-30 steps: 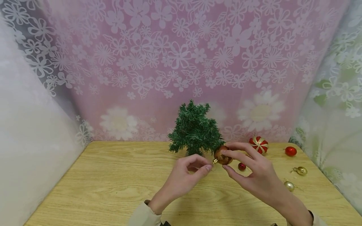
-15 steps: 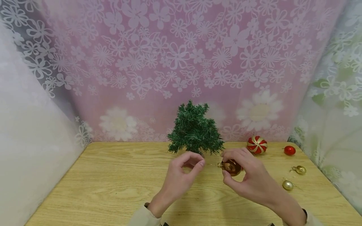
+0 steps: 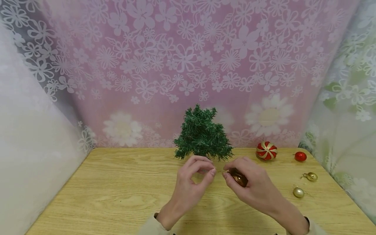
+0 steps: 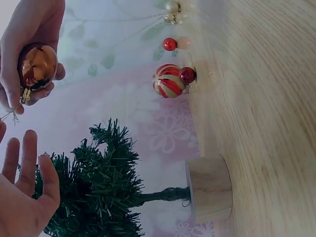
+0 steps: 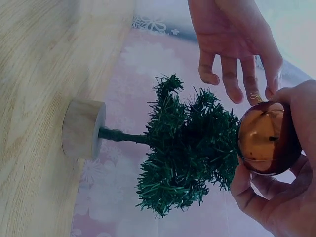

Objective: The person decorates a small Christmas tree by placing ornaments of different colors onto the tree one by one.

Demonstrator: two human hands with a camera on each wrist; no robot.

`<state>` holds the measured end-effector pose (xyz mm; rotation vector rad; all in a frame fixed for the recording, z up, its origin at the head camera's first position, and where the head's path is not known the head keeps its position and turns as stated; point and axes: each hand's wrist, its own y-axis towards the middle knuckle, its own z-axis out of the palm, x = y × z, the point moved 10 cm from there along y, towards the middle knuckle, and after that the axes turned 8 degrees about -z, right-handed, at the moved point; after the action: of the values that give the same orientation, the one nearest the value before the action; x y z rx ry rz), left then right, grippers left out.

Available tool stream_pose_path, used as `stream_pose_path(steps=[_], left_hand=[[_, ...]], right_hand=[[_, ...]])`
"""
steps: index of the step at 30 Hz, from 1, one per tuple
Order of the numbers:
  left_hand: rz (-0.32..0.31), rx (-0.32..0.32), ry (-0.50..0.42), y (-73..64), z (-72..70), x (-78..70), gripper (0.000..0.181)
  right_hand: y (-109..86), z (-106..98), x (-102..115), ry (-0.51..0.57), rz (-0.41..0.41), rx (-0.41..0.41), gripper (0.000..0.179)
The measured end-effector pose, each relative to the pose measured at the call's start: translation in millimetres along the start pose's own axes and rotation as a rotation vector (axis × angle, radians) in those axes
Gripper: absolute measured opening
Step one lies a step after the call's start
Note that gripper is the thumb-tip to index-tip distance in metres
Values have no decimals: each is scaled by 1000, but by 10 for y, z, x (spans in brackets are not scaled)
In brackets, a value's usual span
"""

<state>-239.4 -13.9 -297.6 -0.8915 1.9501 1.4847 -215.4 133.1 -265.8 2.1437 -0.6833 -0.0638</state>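
Observation:
My right hand (image 3: 252,186) grips a shiny copper-brown Christmas bauble (image 5: 266,138), fingers and thumb round it near its gold cap (image 4: 25,94). A thin gold string runs from the cap toward my left hand (image 3: 191,186). The left thumb and forefinger meet at the string's end and pinch it, the other fingers loosely bent. Just behind both hands stands a small green artificial Christmas tree (image 3: 202,133). Its round wooden base (image 4: 210,190) shows in the wrist views and is hidden by my hands in the head view.
On the right of the wooden table (image 3: 102,186) lie a red-and-gold striped bauble (image 3: 266,150), a red bauble (image 3: 300,156) and two small gold baubles (image 3: 311,177). A dark red bauble (image 4: 187,75) sits by the striped one. Flowered curtains (image 3: 164,65) hang behind.
The bauble has turned in my right hand and come away from the tree, slightly toward me. The right fingers have shifted up to its cap, and the two hands have drawn closer together.

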Motion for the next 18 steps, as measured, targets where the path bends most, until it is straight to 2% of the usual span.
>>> stream_pose_path(steps=[7,11,15,18], left_hand=[[-6,15,5,-18,14,-8,6],[-19,40,24,-24,23,15,5],[-84,78,32,-26,48,92,6],[-165,94,27,-25,53,162,6]], right_hand=[[1,33,25,-25,-33,14,32],[-5,20,49,-31,-50,-15,30],[-1,14,60,-61,-58,-46,28],[2,36,45,-76,-43,-44,28]])
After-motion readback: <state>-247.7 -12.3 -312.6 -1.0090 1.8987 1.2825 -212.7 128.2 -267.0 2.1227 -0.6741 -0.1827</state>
